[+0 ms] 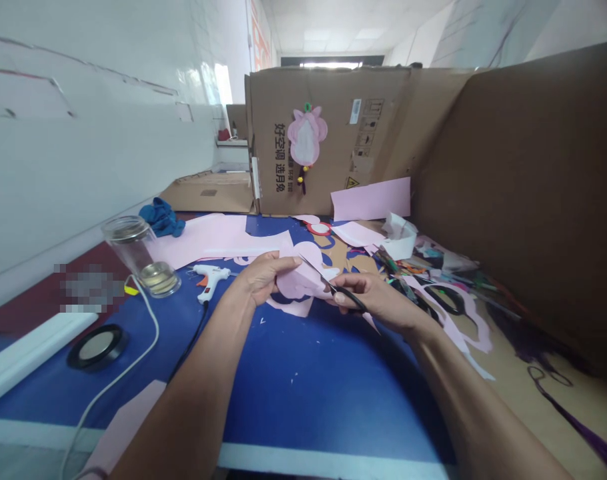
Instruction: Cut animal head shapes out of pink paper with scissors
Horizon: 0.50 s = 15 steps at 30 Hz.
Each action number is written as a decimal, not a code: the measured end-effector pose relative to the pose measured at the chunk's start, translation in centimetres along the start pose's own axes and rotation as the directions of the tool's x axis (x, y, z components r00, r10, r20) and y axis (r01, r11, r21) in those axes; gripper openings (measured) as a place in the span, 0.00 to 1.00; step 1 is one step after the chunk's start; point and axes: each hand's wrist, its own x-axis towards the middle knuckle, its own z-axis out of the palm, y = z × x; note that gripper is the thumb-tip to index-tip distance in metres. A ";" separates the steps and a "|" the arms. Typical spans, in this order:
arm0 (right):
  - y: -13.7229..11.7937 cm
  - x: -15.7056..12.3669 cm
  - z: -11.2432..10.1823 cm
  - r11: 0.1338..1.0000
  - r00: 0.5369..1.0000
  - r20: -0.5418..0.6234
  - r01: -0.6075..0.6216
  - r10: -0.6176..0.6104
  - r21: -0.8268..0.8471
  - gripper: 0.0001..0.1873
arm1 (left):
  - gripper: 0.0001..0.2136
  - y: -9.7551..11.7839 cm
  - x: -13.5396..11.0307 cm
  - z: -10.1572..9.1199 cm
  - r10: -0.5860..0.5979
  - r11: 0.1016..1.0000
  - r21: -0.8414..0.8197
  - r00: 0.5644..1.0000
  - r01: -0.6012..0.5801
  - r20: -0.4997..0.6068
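Observation:
My left hand [263,275] is closed on a pink cut-out sheet [298,279], held just above the blue table [303,380]. My right hand [378,299] grips black-handled scissors [333,288], whose blades are parted and bite into the pink sheet's right edge. Pink offcuts [463,327] lie under and to the right of my hands.
A glue gun [209,277] with a black cord, a glass jar [141,257], a black tape roll [97,345] and a white foam strip [31,353] lie at the left. Cardboard walls [523,187] stand behind and to the right; one carries a pink ornament [306,139]. Craft scraps and pens [433,270] are piled at the right.

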 end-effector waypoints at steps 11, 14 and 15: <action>0.0 0.1 0.3 1.000 1.000 0.019 0.003 -0.003 0.027 0.26 | 0.16 -0.1 -0.1 1.0 0.022 0.998 -0.056 0.998 -0.025 -0.063; 0.1 0.1 0.2 0.999 1.000 0.023 0.005 -0.006 0.032 0.26 | 0.16 -0.2 -0.1 1.1 0.028 0.997 -0.072 0.998 -0.032 -0.053; 0.1 0.1 0.2 0.999 1.000 0.022 0.003 -0.003 0.033 0.26 | 0.16 -0.2 -0.1 1.2 0.027 0.997 -0.077 0.998 -0.031 -0.051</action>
